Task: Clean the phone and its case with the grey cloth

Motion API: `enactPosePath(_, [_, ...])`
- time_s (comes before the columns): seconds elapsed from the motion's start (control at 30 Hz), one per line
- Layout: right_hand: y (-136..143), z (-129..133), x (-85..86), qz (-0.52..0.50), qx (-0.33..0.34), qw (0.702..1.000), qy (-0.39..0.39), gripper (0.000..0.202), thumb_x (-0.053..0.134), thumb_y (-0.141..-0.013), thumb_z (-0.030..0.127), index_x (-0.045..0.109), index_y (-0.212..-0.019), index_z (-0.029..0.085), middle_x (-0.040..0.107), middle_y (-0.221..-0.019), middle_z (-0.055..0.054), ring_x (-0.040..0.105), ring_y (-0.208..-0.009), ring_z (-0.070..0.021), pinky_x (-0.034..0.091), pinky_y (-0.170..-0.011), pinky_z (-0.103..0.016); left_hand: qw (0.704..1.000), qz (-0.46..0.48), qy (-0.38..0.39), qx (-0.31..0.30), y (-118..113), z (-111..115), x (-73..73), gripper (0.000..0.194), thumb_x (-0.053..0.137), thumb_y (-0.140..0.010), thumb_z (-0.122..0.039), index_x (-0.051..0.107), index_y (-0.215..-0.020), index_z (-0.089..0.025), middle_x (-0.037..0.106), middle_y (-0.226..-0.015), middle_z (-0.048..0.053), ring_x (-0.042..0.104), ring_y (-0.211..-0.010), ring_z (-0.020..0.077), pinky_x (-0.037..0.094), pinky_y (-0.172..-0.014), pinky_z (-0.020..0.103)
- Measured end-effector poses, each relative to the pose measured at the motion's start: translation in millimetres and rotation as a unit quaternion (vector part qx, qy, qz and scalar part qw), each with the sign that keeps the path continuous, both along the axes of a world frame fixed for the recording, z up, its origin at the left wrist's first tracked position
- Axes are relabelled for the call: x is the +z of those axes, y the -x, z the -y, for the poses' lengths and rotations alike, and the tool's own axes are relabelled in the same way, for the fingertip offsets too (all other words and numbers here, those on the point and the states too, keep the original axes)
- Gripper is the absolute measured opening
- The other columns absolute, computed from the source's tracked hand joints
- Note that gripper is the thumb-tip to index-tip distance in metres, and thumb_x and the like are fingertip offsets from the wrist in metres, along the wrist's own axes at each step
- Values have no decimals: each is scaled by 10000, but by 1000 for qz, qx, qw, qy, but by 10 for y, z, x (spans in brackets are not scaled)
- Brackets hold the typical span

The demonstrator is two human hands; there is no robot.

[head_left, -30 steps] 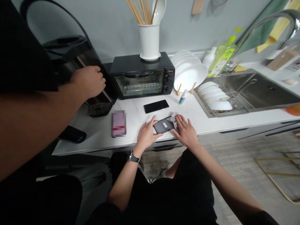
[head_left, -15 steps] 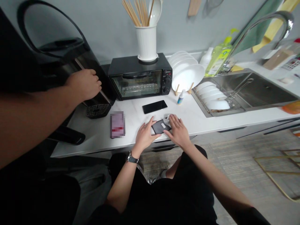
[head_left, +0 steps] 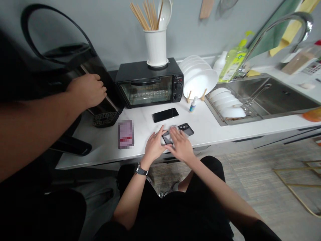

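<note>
Smartphone (head_left: 190,129) lies camera side up on the desk (head_left: 141,124), its end braced in the left grip (head_left: 154,146), beneath the wipe (head_left: 167,138) pinned by the right grip (head_left: 181,145). Wiping seems underway; the next stroke likely calls for firm bracing.

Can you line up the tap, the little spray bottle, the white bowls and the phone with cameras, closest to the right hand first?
In the head view:
1. Phone with cameras: partly under the right hand.
2. Little spray bottle: on the counter, beyond the hand.
3. White bowls: to the right, in the sink.
4. Tap: far right, highest up.
</note>
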State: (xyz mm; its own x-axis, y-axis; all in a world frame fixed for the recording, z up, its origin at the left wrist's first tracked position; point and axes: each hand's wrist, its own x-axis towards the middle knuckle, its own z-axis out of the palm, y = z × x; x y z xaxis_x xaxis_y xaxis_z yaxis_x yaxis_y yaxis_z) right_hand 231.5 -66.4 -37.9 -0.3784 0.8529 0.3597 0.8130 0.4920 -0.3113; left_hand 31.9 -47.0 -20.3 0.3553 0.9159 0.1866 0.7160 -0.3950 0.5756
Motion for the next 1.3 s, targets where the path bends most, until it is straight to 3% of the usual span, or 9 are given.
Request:
enactPosePath(0.13, [-98,118,21,17,93,995,8,807,469,-1056,615,277,-1683,144,392,-1687,-171,371,-1576,-300,326,-1283,-531,1000,-4,0,-5,16,15,12,1090,787,-888,-271,63,-1701,-291,610,-1545,87,571,-1441,245,320,-1302,490])
enactPosePath(0.23, [-474,34,16,33,-3,999,-1,758,435,-1079,574,266,-1687,154,369,-1699,-166,342,-1587,-331,316,-1272,-586,1000,-4,-1,0,-11,18,35,1111,816,-885,-365,64,-1698,-293,607,-1548,91,552,-1454,264,314,-1298,509])
enactPosePath(0.33, [-363,-43,-3,17,-76,997,-12,785,437,-1071,586,332,-1648,64,380,-1681,-219,332,-1586,-373,311,-1269,-602,1000,-5,-3,2,-28,7,32,1093,807,-893,-374,72,-1698,-296,605,-1549,95,551,-1455,272,311,-1296,525])
enactPosePath(0.53, [7,53,-6,8,80,997,-3,765,445,-1075,564,312,-1663,94,406,-1676,-185,374,-1575,-297,332,-1288,-512,1000,-1,-1,-1,3,7,20,1098,787,-889,-257,52,-1703,-277,635,-1512,114,597,-1412,260,347,-1282,513])
enactPosePath(0.73, [-430,-80,-27,2,-94,995,-15,805,413,-1075,585,257,-1675,71,354,-1690,-235,332,-1586,-370,324,-1264,-611,1000,3,-7,-4,-17,1,24,1141,833,-873,-392,50,-1697,-298,619,-1536,88,565,-1439,268,319,-1290,526])
enactPosePath(0.9, [30,54,-29,8,63,998,-3,789,473,-1053,588,352,-1642,76,461,-1637,-222,431,-1537,-342,340,-1283,-551,1000,1,11,-5,16,-16,-3,1082,798,-893,-315,74,-1696,-285,619,-1534,97,559,-1450,252,317,-1296,498])
enactPosePath(1.03, [-461,-30,-14,3,2,1000,2,637,408,-1094,505,426,-1622,149,519,-1611,-157,474,-1513,-318,381,-1263,-544,1000,-3,-1,-8,12,43,12,1067,795,-897,-375,87,-1690,-286,607,-1547,90,553,-1455,250,277,-1314,518])
enactPosePath(1.17, [-1028,-211,-66,-56,-117,992,-2,583,400,-1096,469,475,-1593,172,584,-1554,-148,551,-1452,-312,473,-1195,-530,999,1,-41,5,-16,86,48,693,703,-970,-381,394,-1581,-273,640,-1507,65,610,-1386,238,367,-1274,471])
enactPosePath(1.3, [-1053,-225,-130,-85,-129,988,-17,485,422,-1080,370,583,-1511,217,651,-1488,-108,627,-1372,-296,547,-1121,-484,994,-21,-37,99,-4,-78,136,314,422,-1115,-362,655,-1293,-247,798,-1113,59,766,-1033,224,562,-927,336])
